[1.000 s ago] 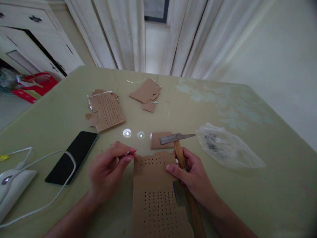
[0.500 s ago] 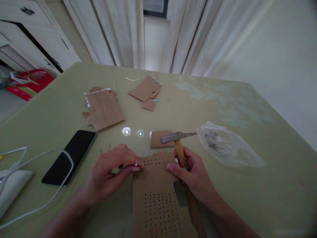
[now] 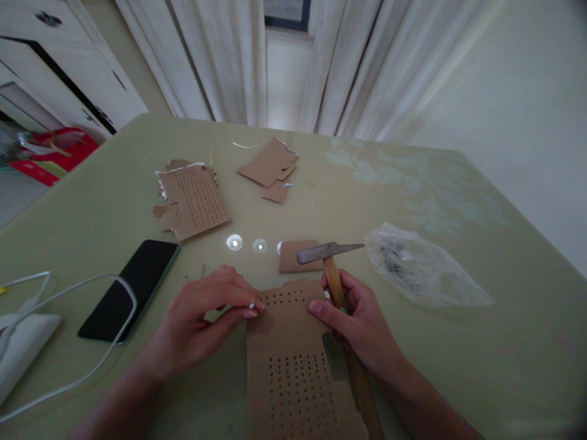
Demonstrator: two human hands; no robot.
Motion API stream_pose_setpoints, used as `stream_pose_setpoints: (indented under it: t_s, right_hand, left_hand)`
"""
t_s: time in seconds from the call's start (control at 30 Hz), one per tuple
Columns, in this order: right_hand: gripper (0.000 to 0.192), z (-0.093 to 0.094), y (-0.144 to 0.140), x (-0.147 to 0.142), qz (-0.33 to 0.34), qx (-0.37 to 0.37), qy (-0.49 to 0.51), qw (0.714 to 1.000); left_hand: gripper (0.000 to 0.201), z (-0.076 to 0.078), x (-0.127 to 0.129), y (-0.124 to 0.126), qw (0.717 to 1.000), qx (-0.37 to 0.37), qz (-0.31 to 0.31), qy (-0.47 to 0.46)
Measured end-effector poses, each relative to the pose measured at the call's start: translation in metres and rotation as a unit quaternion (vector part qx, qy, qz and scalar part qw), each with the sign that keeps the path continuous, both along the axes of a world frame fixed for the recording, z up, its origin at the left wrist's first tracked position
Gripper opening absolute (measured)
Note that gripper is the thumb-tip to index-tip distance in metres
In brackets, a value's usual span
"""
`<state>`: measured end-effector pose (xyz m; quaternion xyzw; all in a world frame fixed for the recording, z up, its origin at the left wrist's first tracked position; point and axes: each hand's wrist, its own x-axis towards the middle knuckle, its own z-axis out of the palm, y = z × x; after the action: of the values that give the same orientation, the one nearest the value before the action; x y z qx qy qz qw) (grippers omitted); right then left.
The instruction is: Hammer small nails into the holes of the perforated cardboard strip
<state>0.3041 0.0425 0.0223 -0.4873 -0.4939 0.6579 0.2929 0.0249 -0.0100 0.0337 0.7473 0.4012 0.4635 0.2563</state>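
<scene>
One brown card with holes (image 3: 293,360) lies flat on the green table (image 3: 458,342), right in front of the person and between the two hands. It has many small holes in rows. The left hand (image 3: 202,321) sits at the card's top left corner. Its thumb and first finger are pinched nearly shut on one tiny nail (image 3: 252,304), and the nail tip is at the card's edge. The right hand (image 3: 355,324) is at the card's right edge. Its fingers are curled tight around the wooden handle of one hammer (image 3: 337,305), and its thumb presses down on the card. The hammer's metal head points sideways, just above one small plain card piece (image 3: 293,256). Farther back lie one more card with holes (image 3: 195,201) and a few torn plain bits (image 3: 270,168). One clear plastic bag (image 3: 422,266) lies to the right, with small dark things inside. To the left are one black phone (image 3: 131,287) and a white cable (image 3: 68,330) lying partly across it.
</scene>
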Motion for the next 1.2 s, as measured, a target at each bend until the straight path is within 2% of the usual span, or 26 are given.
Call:
stream_pose_setpoints:
  t_s: [1.2]
  right_hand:
    - [0.052, -0.0019, -0.0009, 0.0021, -0.001, 0.006, -0.004, 1.0]
  left_hand:
    - [0.013, -0.0009, -0.0007, -0.002, 1.0, -0.012, -0.013, -0.02]
